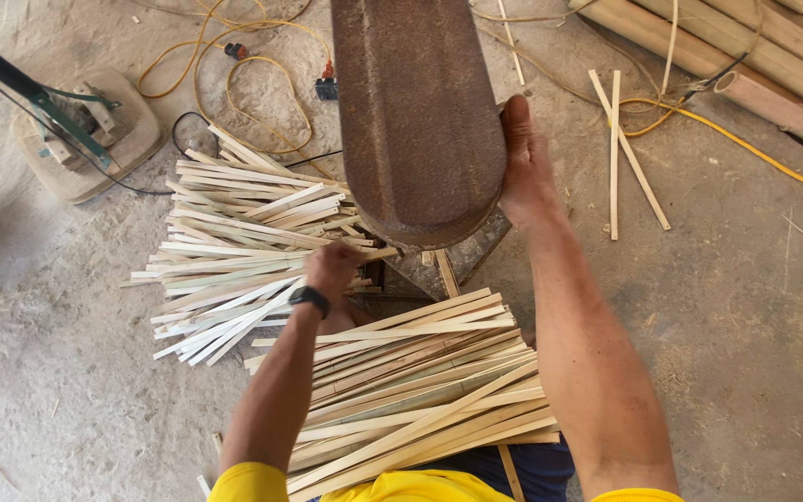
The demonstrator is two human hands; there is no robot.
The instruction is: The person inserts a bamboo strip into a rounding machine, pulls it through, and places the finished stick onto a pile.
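My left hand [332, 268] is closed around a thin bamboo strip [375, 253] just under the rounded end of a rusty metal machine cover [415, 121]. A dark watch sits on that wrist. My right hand [524, 163] rests flat against the right edge of the cover. On my lap lies a bundle of pale split bamboo strips [420, 390]. A larger fanned pile of strips [234, 246] lies on the ground to the left of my left hand.
Thick bamboo poles [745, 56] lie at the top right, with loose strips [617, 153] beside them. Yellow cable [234, 56] loops over the dusty floor behind the machine. A machine base with a green frame [81, 125] stands at the left.
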